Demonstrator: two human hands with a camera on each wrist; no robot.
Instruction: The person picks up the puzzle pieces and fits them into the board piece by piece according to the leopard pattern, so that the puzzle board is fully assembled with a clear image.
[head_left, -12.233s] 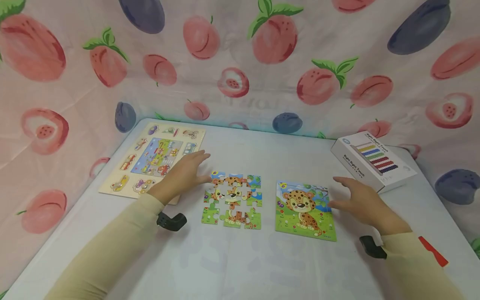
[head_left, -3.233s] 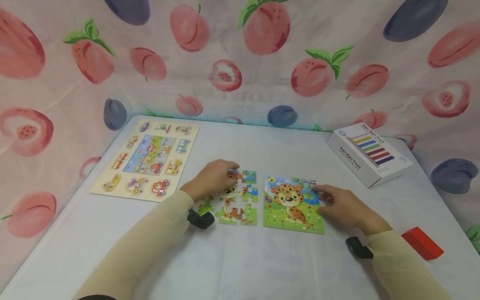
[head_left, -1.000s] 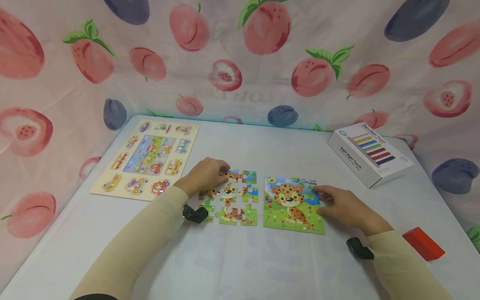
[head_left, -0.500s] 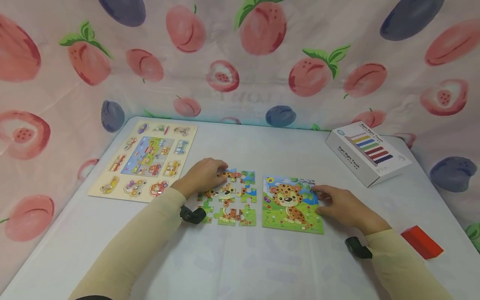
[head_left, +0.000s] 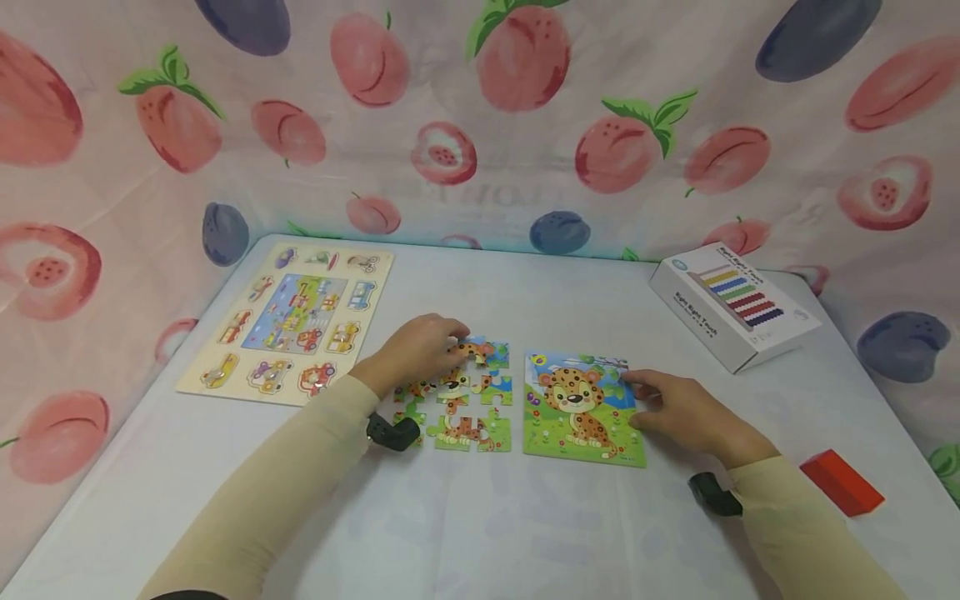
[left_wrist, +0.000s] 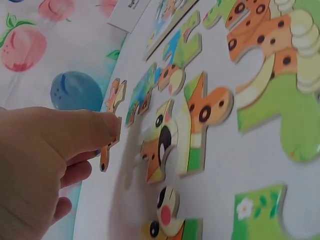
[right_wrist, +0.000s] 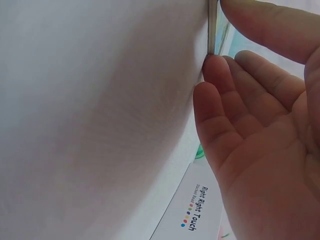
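My left hand (head_left: 416,350) pinches a puzzle piece (left_wrist: 116,94), orange with dark spots, between thumb and fingers; in the left wrist view it stands clear of the table. Under and around this hand lie loose leopard jigsaw pieces (head_left: 495,435), laid in rough rows with gaps; my fingers hide some of them in the head view. To the right lies a square leopard picture board (head_left: 551,437), flat and whole. My right hand (head_left: 690,417) rests at its right edge, thumb and fingertips against the board edge (right_wrist: 212,30), the other fingers loosely bent.
A wooden vehicle puzzle board (head_left: 360,333) lies at the back left. At the back right stands a white bead box (head_left: 697,312). Beside my right forearm is a red block (head_left: 842,482). Fruit-patterned cloth (head_left: 517,167) rises behind the white table (head_left: 517,542).
In the last half second my left hand has shifted slightly right with the piece. Earlier it came from the left over the pieces, and my right hand moved in to the board's edge.
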